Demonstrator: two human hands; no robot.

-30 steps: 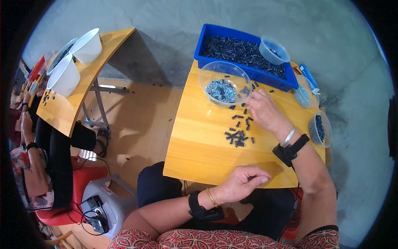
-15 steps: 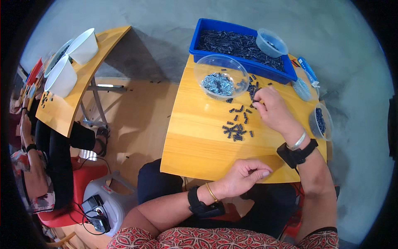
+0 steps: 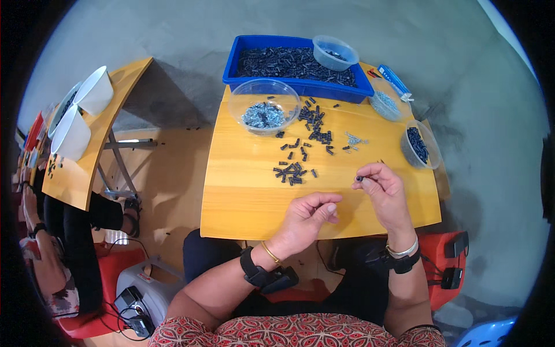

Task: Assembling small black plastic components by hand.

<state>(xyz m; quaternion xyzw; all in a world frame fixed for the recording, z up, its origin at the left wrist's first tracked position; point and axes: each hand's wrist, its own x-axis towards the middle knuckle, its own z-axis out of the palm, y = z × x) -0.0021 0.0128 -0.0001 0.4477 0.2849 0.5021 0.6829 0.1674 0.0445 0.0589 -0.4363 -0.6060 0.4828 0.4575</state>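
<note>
Cylinder (image 3: 359, 178), small and dark, in a close pinch between right fingers (image 3: 376, 169); left fingers (image 3: 316, 199) half-curled, hold unclear.

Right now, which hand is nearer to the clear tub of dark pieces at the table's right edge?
Right. The right hand, pinching a dark piece, is left of and below the clear tub in the picture; the left hand is farther left and lower.

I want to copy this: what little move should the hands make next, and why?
Perhaps bring the left hand to the small, black, cylindrical, plastic-looking piece to steady it: the right hand pinches it, while the left looks empty and is close by.
</note>
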